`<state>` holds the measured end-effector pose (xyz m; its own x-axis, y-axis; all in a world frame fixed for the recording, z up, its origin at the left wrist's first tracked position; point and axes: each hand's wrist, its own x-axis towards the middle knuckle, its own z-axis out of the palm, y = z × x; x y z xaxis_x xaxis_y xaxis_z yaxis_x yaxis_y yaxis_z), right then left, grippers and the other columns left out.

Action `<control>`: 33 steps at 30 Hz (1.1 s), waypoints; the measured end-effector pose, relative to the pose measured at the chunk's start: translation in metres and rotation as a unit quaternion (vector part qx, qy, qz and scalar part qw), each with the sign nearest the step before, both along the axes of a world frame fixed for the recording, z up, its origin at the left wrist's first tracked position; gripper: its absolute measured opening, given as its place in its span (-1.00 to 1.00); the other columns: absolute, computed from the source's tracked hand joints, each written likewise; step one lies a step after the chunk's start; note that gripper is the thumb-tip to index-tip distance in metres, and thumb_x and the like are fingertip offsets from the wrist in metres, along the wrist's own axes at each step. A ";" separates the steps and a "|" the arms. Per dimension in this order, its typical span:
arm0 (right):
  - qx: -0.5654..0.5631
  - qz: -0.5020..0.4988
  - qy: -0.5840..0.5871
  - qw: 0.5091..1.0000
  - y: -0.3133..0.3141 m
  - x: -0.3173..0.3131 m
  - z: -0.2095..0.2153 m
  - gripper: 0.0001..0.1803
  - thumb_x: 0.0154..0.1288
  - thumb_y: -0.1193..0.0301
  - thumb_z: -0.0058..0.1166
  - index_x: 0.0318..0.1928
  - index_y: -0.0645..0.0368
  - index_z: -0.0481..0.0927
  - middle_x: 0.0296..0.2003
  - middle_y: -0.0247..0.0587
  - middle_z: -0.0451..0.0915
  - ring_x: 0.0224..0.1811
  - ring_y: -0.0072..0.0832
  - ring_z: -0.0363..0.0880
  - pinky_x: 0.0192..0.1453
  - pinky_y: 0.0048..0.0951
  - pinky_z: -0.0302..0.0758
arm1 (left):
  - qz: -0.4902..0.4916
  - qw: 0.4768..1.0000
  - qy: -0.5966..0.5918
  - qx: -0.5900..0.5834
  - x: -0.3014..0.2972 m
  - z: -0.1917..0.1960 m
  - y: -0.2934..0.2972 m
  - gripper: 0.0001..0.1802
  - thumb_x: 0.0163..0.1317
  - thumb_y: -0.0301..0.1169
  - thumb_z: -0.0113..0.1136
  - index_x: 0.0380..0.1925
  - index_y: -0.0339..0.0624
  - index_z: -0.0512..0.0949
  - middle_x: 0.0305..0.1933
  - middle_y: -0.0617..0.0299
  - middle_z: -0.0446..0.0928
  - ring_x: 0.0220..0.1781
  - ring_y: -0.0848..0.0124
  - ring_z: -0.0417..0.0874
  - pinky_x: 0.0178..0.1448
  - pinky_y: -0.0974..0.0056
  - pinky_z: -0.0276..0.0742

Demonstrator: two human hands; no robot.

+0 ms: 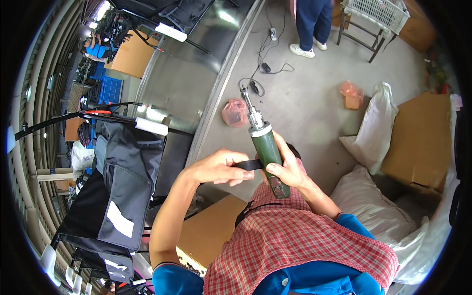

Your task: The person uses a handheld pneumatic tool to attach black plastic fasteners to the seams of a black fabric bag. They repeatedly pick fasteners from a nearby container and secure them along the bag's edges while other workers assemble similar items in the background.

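We grip the green driver (266,147) in our right hand (287,172), fingers wrapped round its body, bit pointing up and away over the floor (305,98). Our left hand (219,167) pinches a black strap (250,165) that touches the driver's side. Both sit above our checked apron (295,236), with a cardboard box (211,231) below and grey bags (123,182) at left.

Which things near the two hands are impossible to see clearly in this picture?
- Head view: the black strap runs under the left hand, so its left end is hidden.
- The green power tool: the right hand covers part of its body.
- Its metal tip is too small to identify.
- The pink bag on the floor: contents unclear.
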<state>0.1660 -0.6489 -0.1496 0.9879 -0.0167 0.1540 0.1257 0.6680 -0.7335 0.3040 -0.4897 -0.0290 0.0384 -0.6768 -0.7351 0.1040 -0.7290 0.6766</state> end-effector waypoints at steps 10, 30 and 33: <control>-0.114 -0.080 0.016 0.990 -0.002 0.014 -0.006 0.02 0.17 0.32 0.26 0.46 0.14 -0.17 -0.08 -0.10 0.47 -0.43 -0.49 0.53 -0.40 -0.43 0.53 | 0.105 0.781 -0.593 -0.165 -0.075 -0.029 -0.006 -0.52 0.03 -0.68 0.15 0.03 -0.21 0.47 -0.17 0.06 0.48 -0.24 0.11 0.66 -0.23 0.15 0.63; 0.052 0.196 -0.109 0.973 0.216 0.183 0.103 -0.27 0.35 0.09 -0.09 0.37 0.17 0.02 -0.36 -0.04 0.44 -0.65 -0.50 0.43 -0.60 -0.55 0.45 | 0.617 0.443 -0.649 0.051 -0.081 -0.116 0.214 -0.57 0.50 -0.15 -0.25 0.10 -0.29 0.29 -0.13 0.10 0.48 -0.22 0.43 0.47 -0.13 0.36 0.41; 0.114 0.260 -0.186 0.941 0.220 0.201 0.132 -0.23 0.39 0.16 -0.09 0.42 0.15 -0.13 -0.29 -0.02 0.43 -0.61 -0.43 0.49 -0.51 -0.46 0.52 | 0.818 0.333 -0.395 -0.253 -0.084 -0.124 0.212 -0.53 0.48 -0.23 -0.15 0.28 -0.19 0.11 0.33 0.07 0.17 0.24 0.31 0.33 0.30 0.27 0.29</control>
